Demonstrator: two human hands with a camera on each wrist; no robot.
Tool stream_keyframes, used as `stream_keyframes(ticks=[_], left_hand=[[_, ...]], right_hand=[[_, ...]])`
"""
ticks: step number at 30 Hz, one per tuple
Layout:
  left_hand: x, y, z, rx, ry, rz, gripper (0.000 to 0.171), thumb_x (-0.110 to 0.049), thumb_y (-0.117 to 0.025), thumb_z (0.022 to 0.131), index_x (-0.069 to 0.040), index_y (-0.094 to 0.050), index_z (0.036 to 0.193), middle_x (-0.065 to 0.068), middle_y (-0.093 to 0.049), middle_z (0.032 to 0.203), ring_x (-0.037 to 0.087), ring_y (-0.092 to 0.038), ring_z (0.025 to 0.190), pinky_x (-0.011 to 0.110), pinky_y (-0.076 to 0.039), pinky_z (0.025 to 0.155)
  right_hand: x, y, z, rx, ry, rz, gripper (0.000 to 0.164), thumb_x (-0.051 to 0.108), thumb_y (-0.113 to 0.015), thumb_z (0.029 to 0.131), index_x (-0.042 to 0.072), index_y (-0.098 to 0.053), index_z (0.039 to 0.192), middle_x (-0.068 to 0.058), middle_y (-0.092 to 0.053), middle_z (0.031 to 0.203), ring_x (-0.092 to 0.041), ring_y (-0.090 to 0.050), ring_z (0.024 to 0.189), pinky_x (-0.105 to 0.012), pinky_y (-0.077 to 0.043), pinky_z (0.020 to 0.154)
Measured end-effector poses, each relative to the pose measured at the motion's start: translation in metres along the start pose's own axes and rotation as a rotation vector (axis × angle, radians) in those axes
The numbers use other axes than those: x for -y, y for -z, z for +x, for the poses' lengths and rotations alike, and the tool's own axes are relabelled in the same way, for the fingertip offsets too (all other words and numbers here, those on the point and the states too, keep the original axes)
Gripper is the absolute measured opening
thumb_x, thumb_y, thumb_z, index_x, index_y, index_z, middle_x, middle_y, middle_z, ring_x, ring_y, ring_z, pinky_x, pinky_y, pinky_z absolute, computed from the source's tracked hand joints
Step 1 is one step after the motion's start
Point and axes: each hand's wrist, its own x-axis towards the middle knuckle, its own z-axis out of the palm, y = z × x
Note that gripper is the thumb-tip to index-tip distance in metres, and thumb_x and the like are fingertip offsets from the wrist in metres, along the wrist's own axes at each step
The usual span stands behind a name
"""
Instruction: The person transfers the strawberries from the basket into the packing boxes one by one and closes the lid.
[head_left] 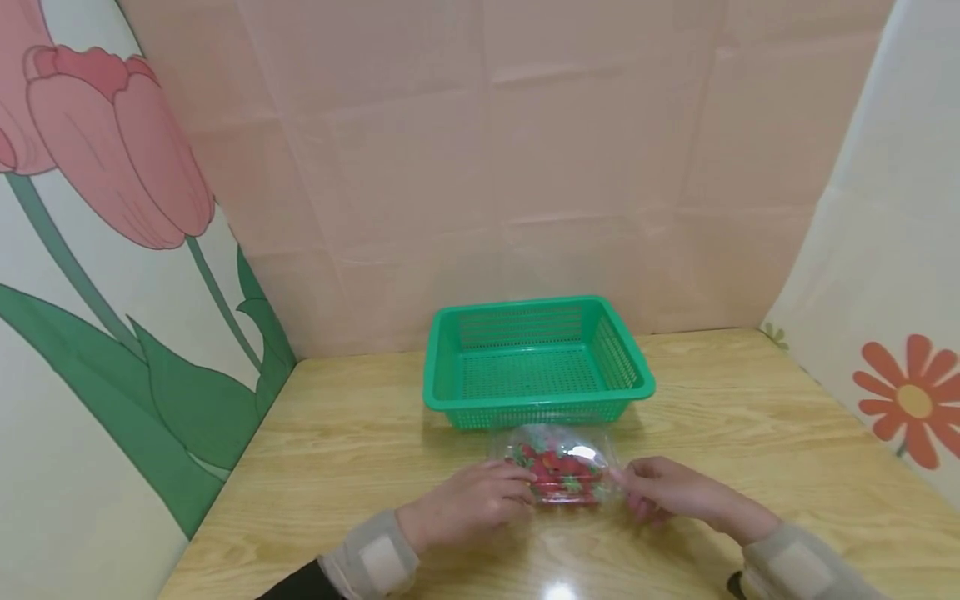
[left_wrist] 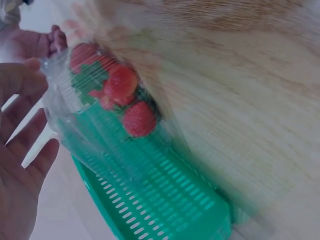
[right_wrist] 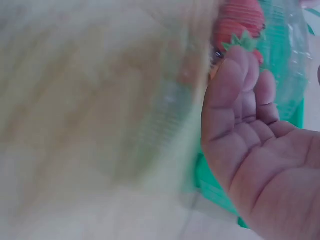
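A clear plastic box of strawberries (head_left: 558, 471) lies on the table between the two hands, close in front of a green basket (head_left: 542, 408). In the head view, the left hand (head_left: 480, 500) has its fingertips at the box's left side. Its fingers are spread and nearly straight in the left wrist view. The right hand (head_left: 667, 490) pinches the box's right edge between thumb and forefinger; the right wrist view shows its other fingers bent beside the strawberries (right_wrist: 240, 22). Red fruit with green leaves shows through the clear plastic.
The slatted green basket stands at the back of the wood-grain table (head_left: 337, 450), near a pink wall covering (head_left: 487, 167). Printed flower panels flank the table, with a tulip (head_left: 120, 150) on the left and an orange flower (head_left: 913, 402) on the right.
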Motion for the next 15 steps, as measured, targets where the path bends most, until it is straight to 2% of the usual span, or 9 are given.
stream_keyframes(ticks=[4, 7, 11, 15], left_hand=[[0.002, 0.005, 0.003, -0.030, -0.035, -0.007, 0.016, -0.008, -0.074, 0.076, -0.016, -0.074, 0.089, -0.006, -0.069, 0.105, 0.014, -0.056, 0.117, 0.028, -0.035, 0.105], [0.005, 0.013, 0.006, -0.061, -0.037, -0.035, 0.011, -0.009, -0.073, 0.077, -0.016, -0.073, 0.085, -0.004, -0.069, 0.105, 0.016, -0.057, 0.115, 0.028, -0.036, 0.104], [0.015, 0.026, 0.013, -0.100, 0.008, -0.051, 0.007, -0.011, -0.074, 0.080, -0.016, -0.074, 0.085, -0.002, -0.069, 0.104, 0.017, -0.058, 0.114, 0.029, -0.038, 0.103], [0.032, 0.038, 0.017, -0.129, 0.072, -0.038, 0.009, -0.013, -0.073, 0.084, -0.015, -0.076, 0.093, -0.001, -0.070, 0.105, 0.018, -0.059, 0.112, 0.029, -0.040, 0.101]], right_hand=[[0.012, 0.008, -0.005, -0.042, 0.004, -0.110, 0.043, 0.039, -0.046, 0.101, -0.002, -0.058, 0.093, -0.012, -0.060, 0.082, -0.026, -0.058, 0.077, -0.042, -0.052, 0.063], [0.026, 0.016, -0.009, -0.064, 0.012, -0.200, 0.041, 0.039, -0.047, 0.101, 0.001, -0.057, 0.090, -0.011, -0.059, 0.080, -0.026, -0.058, 0.077, -0.042, -0.051, 0.062], [0.047, 0.028, -0.009, -0.094, 0.040, -0.305, 0.039, 0.039, -0.048, 0.101, 0.004, -0.058, 0.088, -0.009, -0.058, 0.079, -0.024, -0.056, 0.075, -0.040, -0.049, 0.062], [0.067, 0.041, -0.004, -0.160, 0.082, -0.407, 0.041, 0.044, -0.049, 0.099, 0.006, -0.058, 0.090, -0.007, -0.057, 0.080, -0.021, -0.051, 0.068, -0.037, -0.045, 0.059]])
